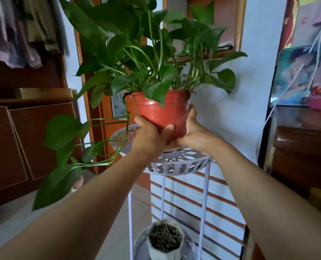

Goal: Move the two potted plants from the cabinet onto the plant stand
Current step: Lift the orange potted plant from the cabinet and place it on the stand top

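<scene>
A leafy green plant in a red-brown plastic pot (161, 111) hangs just above the top tray (176, 162) of the white metal plant stand. My left hand (150, 136) grips the pot's lower left side, thumb across its front. My right hand (191, 134) grips its lower right side and base. Long vines (66, 139) trail from the pot down to the left. No second potted plant is in view.
An open white bag of dark pellets (164, 241) sits on the stand's lower tray. A brown wooden cabinet (24, 139) stands at the left, a dark wooden dresser (302, 154) at the right. The white wall lies close behind the stand.
</scene>
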Tool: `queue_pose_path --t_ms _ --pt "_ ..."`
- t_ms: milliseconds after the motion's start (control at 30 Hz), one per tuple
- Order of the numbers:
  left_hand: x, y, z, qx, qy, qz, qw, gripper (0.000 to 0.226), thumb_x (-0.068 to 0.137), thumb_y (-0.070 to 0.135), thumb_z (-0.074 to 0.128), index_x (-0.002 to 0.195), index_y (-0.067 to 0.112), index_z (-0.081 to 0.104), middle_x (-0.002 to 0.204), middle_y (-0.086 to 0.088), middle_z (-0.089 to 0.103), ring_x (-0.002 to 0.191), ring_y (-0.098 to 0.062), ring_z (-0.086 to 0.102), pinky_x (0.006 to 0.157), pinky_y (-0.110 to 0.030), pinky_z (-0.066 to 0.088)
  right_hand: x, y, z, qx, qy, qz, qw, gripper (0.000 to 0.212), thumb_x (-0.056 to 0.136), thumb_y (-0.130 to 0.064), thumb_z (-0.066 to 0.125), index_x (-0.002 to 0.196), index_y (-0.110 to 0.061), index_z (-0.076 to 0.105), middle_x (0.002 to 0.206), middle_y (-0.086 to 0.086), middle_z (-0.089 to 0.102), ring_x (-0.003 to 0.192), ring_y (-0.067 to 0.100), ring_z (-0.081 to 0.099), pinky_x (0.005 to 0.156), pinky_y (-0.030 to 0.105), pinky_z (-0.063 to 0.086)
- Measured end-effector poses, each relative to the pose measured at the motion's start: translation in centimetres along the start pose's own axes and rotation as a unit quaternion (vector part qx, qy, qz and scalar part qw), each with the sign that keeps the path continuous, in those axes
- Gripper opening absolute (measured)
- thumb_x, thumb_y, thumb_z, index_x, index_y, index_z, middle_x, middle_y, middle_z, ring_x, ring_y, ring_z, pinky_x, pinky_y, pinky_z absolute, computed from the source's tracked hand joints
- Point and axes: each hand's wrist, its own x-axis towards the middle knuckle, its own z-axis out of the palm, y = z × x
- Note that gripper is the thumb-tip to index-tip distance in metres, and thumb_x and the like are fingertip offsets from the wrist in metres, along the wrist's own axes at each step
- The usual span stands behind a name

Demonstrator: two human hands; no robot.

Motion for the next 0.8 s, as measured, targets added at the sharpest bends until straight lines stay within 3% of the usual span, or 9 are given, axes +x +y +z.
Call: queue_pose_path --t_ms 100,233,367,467,567,700,800 --pt "-0.1 0.2 0.0 0.031 -0.012 -0.013 0.999 0.064 0.086 0.044 0.057 0.12 0.003 0.02 0.123 -0.028 0.052 0.11 -0.043 0.055 0.097 -0.049 0.044 0.0 0.0 -0.2 -0.026 -0.009 0.021 0.999 0.125 0.078 0.001 0.07 0.139 -0.033 -0.034 0.143 0.0 0.031 0.117 0.022 0.046 0.087 0.03 0.044" --pt "-0.3 0.5 0.1 0.065 -0.029 -0.033 0.997 0.064 0.087 0.044 0.055 0.12 0.001 0.02 0.126 -0.028 0.05 0.114 -0.042 0.053 0.099 -0.049 0.042 -0.1 0.0 -0.5 -0.076 -0.006 0.046 0.996 0.125 0.078 -0.006 0.071 0.139 -0.028 -0.035 0.131 0.003 0.039 0.11 0.02 0.044 0.089 0.029 0.038" --pt "-0.2 0.4 0.3 0.101 -0.041 -0.036 0.993 0.066 0.088 0.044 0.054 0.121 -0.002 0.022 0.124 -0.028 0.052 0.114 -0.04 0.054 0.099 -0.047 0.043 -0.2 -0.1 -0.6 -0.121 -0.007 0.06 0.991 0.12 0.082 -0.012 0.069 0.14 -0.025 -0.035 0.115 -0.002 0.037 0.097 0.017 0.041 0.08 0.025 0.033" --pt "0.0 0.1 0.4 0.123 -0.043 -0.03 0.991 0.065 0.088 0.043 0.053 0.12 -0.004 0.022 0.122 -0.028 0.053 0.113 -0.041 0.054 0.097 -0.047 0.044 0.0 -0.2 -0.4 -0.143 -0.014 0.077 0.987 0.117 0.085 -0.012 0.066 0.139 -0.023 -0.037 0.119 -0.001 0.039 0.091 0.015 0.04 0.069 0.021 0.035" --pt "0.3 0.0 0.7 0.142 -0.049 -0.029 0.988 0.069 0.089 0.042 0.053 0.123 -0.007 0.019 0.122 -0.029 0.054 0.114 -0.041 0.053 0.097 -0.046 0.043 0.5 0.1 -0.2 -0.145 0.001 0.066 0.987 0.117 0.081 -0.007 0.068 0.143 -0.02 -0.031 0.136 0.009 0.043 0.101 0.023 0.049 0.085 0.028 0.04" --pt "0.4 -0.3 0.7 0.179 -0.061 -0.004 0.982 0.071 0.089 0.041 0.053 0.126 -0.013 0.026 0.122 -0.029 0.053 0.114 -0.041 0.053 0.095 -0.043 0.045 0.9 0.4 0.1 -0.155 0.019 0.083 0.984 0.12 0.072 -0.007 0.077 0.143 -0.014 -0.019 0.121 0.011 0.049 0.095 0.023 0.05 0.082 0.03 0.037" --pt "0.2 -0.2 0.7 0.202 -0.079 -0.011 0.976 0.075 0.089 0.04 0.054 0.13 -0.012 0.019 0.129 -0.027 0.046 0.121 -0.04 0.048 0.097 -0.04 0.041 0.8 0.5 0.2 -0.183 0.042 0.092 0.978 0.121 0.06 -0.013 0.086 0.139 -0.01 -0.006 0.111 0.01 0.052 0.094 0.025 0.051 0.082 0.031 0.038"
